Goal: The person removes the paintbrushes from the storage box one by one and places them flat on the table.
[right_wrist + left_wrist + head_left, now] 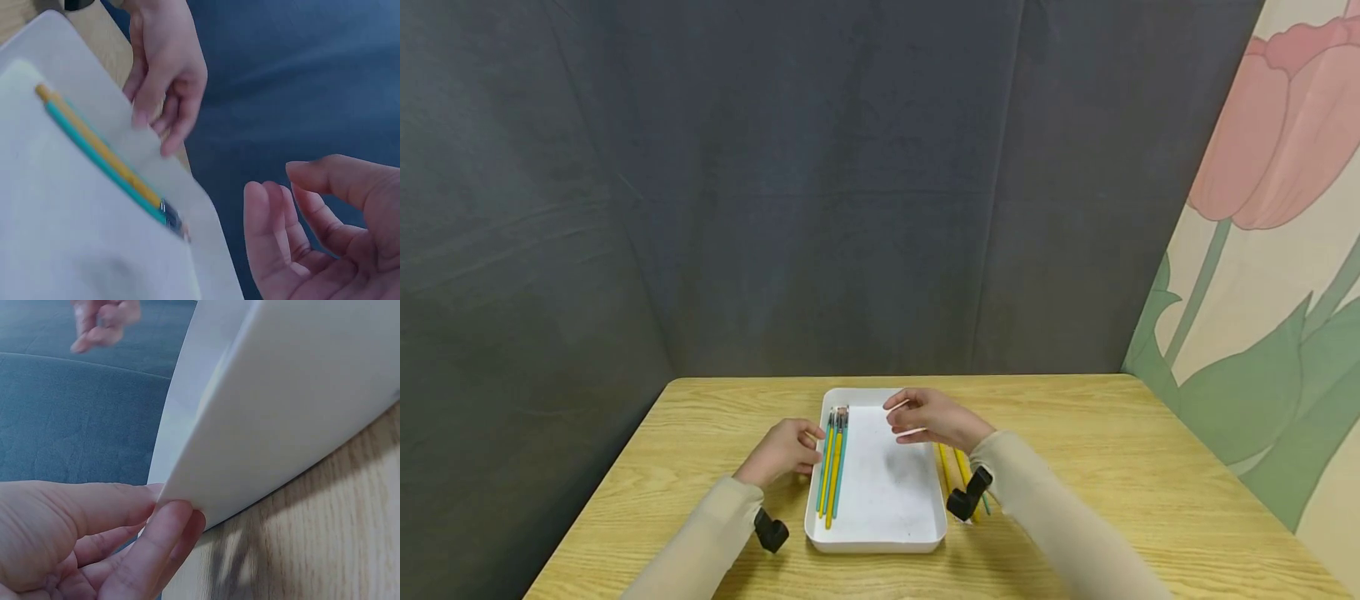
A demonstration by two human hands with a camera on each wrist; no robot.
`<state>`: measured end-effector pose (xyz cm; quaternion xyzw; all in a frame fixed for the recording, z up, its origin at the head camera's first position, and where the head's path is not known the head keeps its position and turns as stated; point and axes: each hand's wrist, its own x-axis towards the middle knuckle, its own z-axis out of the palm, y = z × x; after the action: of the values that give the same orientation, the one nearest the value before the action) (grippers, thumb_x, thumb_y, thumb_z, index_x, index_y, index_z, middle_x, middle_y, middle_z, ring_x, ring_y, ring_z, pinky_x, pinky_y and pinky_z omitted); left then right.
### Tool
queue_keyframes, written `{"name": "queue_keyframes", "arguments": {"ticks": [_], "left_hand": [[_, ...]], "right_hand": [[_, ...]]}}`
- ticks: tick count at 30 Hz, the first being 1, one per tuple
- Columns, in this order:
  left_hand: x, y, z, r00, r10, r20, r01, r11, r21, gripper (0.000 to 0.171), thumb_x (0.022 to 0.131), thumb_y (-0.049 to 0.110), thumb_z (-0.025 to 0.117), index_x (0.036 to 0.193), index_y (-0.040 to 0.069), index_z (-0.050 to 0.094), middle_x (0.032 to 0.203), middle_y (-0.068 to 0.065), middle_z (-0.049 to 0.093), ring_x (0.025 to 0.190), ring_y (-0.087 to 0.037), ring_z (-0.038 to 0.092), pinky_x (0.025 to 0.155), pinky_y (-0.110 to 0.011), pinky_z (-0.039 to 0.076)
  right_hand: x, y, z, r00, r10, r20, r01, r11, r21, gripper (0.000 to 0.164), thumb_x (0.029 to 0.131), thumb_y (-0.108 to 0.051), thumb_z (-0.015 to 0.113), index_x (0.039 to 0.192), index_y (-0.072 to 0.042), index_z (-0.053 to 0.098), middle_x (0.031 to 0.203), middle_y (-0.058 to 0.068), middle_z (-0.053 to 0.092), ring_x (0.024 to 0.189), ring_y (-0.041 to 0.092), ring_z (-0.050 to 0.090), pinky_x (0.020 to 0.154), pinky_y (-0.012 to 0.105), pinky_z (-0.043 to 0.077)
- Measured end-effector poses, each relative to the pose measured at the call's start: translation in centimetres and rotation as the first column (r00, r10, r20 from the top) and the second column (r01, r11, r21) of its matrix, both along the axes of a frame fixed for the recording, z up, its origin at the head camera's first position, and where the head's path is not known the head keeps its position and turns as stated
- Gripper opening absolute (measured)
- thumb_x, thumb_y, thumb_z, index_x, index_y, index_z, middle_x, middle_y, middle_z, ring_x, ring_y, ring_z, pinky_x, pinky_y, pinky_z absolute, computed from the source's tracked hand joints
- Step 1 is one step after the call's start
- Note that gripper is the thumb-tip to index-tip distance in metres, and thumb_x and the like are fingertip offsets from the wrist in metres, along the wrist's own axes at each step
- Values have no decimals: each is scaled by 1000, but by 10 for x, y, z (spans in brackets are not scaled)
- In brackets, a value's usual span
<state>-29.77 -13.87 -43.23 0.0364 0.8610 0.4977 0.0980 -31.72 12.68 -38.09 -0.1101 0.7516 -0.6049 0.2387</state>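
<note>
A white tray (891,508) stands on the table, with several yellow and teal paintbrushes (832,475) lying side by side along its left wall, bristles at the far end. My left hand (784,454) pinches the tray's left rim; in the left wrist view the thumb is inside and the fingers (164,534) outside. Over the tray's far right part hovers my right hand (942,417), its fingers loosely bent and nothing between them. In the right wrist view a gap shows between its thumb and fingers (262,219).
More yellow and teal brushes (945,471) lie on the wooden table (1075,467) just right of the tray, partly hidden by the right forearm. A dark cloth (850,208) hangs behind the table. A wall with painted tulips (1247,142) rises at the right.
</note>
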Motion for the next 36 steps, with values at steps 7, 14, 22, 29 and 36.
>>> {"name": "queue_keyframes", "arguments": {"ticks": [7, 14, 22, 29, 36], "left_hand": [[1, 2, 1, 1000, 8, 6, -8, 1000, -8, 30, 83, -5, 70, 112, -4, 63, 89, -12, 56, 71, -19, 60, 63, -31, 58], [-1, 2, 2, 1000, 13, 12, -13, 1000, -13, 30, 83, -4, 70, 112, -4, 63, 89, -11, 56, 71, -18, 60, 63, -31, 59], [-1, 1, 0, 1000, 9, 9, -9, 1000, 5, 30, 82, -5, 70, 112, -4, 63, 88, -12, 57, 70, -19, 61, 63, -32, 59], [-2, 1, -1, 1000, 16, 5, -16, 1000, 12, 30, 82, -6, 69, 111, -4, 63, 87, -12, 56, 69, -18, 60, 61, -32, 58], [-2, 1, -1, 1000, 10, 1, -10, 1000, -2, 30, 82, -7, 70, 111, -4, 63, 86, -11, 57, 68, -18, 60, 61, -31, 59]], "right_hand": [[-4, -34, 8, 1000, 15, 0, -15, 1000, 5, 29, 92, -4, 61, 119, 2, 56, 110, 18, 60, 91, 21, 60, 88, 39, 57], [-12, -59, 10, 998, -53, 15, 53, 998, 23, 31, 93, -1, 57, 123, 7, 55, 109, 17, 61, 90, 22, 61, 85, 38, 57], [-22, -76, -8, 990, -138, 36, 136, 989, 59, 28, 91, 2, 60, 119, 7, 57, 113, 20, 65, 82, 18, 61, 87, 40, 57], [-23, -88, -34, 984, -177, 9, 174, 976, 128, 28, 86, 4, 62, 114, 8, 58, 88, 9, 62, 72, 14, 55, 85, 42, 57], [-21, -98, -52, 984, -174, -35, 177, 962, 210, 20, 81, 6, 62, 101, 4, 62, 70, 1, 50, 62, 12, 50, 68, 33, 59]]}}
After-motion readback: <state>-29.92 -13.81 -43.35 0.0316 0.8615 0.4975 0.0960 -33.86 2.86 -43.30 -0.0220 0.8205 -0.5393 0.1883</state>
